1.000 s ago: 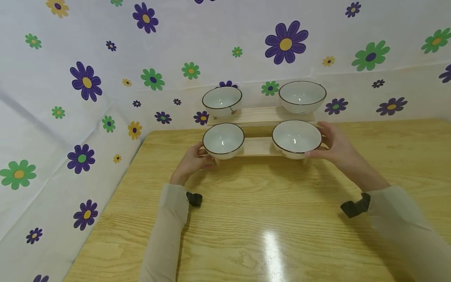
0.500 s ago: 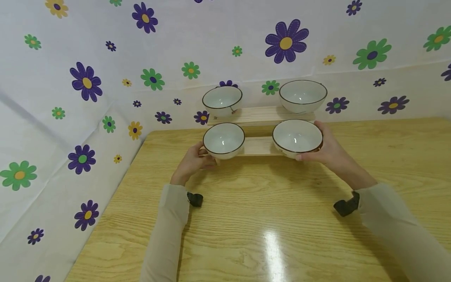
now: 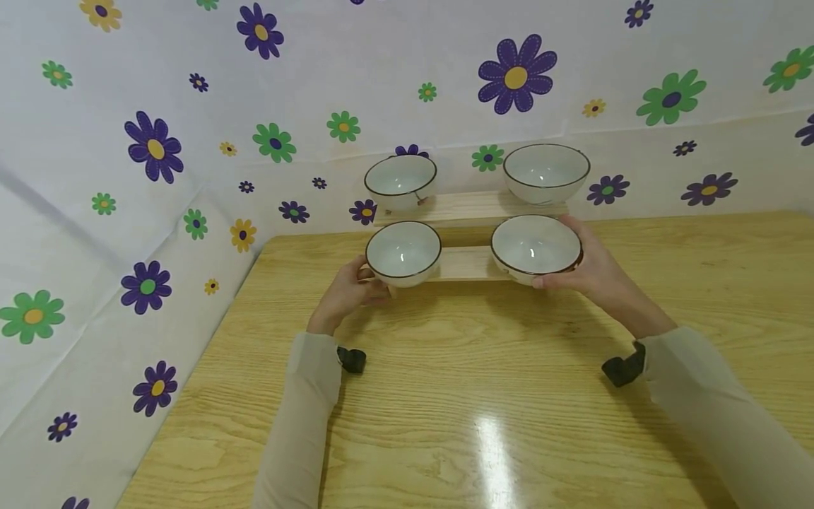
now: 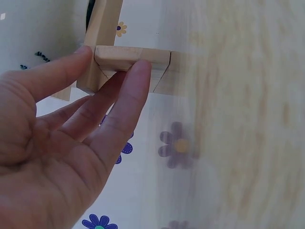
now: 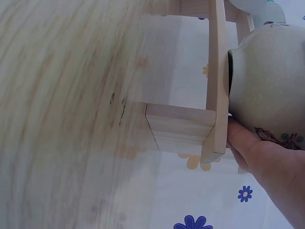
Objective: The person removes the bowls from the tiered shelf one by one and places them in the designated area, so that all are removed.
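A two-step wooden rack [image 3: 467, 263] stands on the table with a bowl at either end of each step. My left hand [image 3: 345, 291] grips the rack's lower left end, below the front left bowl [image 3: 403, 252]. In the left wrist view its thumb and fingertips lie against the wooden board and leg [image 4: 128, 58]. The front right bowl [image 3: 536, 247], white with a dark rim, is held by my right hand [image 3: 594, 265], thumb at its front and fingers round its right side. The right wrist view shows the bowl's foot against the lower board [image 5: 218, 90].
On the upper step stand a back left bowl [image 3: 400, 182] and a back right bowl [image 3: 545, 173]. Behind them hangs a white flowered cloth [image 3: 381, 78], which also covers the left side. The wooden table [image 3: 413, 396] reaches toward me.
My right hand has moved left and closer round the front right bowl, its thumb farther along the front. The left hand and the bowls look nearly unmoved.
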A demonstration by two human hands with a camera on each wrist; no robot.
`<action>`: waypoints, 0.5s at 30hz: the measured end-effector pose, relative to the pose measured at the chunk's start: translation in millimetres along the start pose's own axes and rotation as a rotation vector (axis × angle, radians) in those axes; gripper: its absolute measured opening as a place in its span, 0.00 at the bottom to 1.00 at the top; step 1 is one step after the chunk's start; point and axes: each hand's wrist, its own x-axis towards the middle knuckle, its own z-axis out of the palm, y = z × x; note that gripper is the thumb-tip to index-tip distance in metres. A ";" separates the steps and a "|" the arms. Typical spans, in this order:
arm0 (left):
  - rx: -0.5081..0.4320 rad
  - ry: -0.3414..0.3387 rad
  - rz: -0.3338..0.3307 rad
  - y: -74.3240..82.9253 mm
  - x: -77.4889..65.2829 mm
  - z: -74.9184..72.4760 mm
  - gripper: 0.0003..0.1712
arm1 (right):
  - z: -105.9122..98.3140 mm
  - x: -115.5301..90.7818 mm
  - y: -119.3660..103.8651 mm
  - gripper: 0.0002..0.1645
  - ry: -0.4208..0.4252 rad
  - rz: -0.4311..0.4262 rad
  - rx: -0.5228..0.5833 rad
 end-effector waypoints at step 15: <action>-0.018 -0.015 0.024 0.4 -2.4 -0.8 0.38 | -2.9 -0.9 2.3 0.67 0.017 0.063 -0.115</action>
